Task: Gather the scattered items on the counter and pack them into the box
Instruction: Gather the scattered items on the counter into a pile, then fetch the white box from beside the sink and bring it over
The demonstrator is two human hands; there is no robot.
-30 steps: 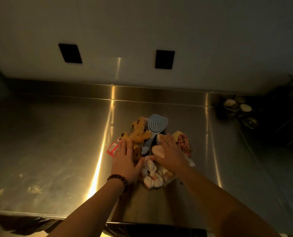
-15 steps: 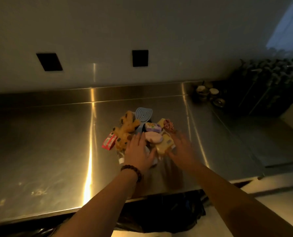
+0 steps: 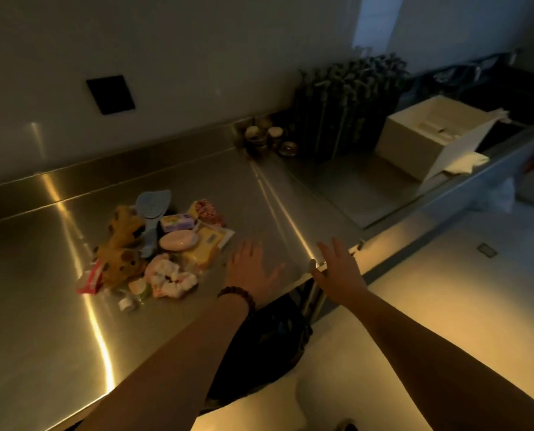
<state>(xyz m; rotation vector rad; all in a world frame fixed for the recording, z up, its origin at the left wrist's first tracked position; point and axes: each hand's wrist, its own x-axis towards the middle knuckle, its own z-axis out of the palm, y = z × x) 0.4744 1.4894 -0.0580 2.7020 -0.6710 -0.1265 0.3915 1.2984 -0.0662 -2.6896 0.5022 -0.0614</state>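
A heap of small items sits on the steel counter (image 3: 41,306): a yellow spotted plush toy (image 3: 121,244), a blue paddle-shaped brush (image 3: 152,209), a pink oval soap (image 3: 178,240), a yellow packet (image 3: 206,244), a red carton (image 3: 89,278) and white-pink scrunchies (image 3: 169,275). My left hand (image 3: 250,272), with a bead bracelet at the wrist, hovers open to the right of the heap, holding nothing. My right hand (image 3: 340,272) is open over the counter's front right corner. An open white box (image 3: 427,135) stands far right on the adjoining counter, well beyond both hands.
Small jars (image 3: 265,135) and a dark rack (image 3: 343,104) stand at the back between the heap and the box. A white cloth (image 3: 464,161) lies by the box flap. A dark bag (image 3: 271,334) hangs below the counter edge. Pale floor lies to the right.
Both hands have left the heap and moved right, open and empty. The view has swung right, bringing the white box and rack into sight.
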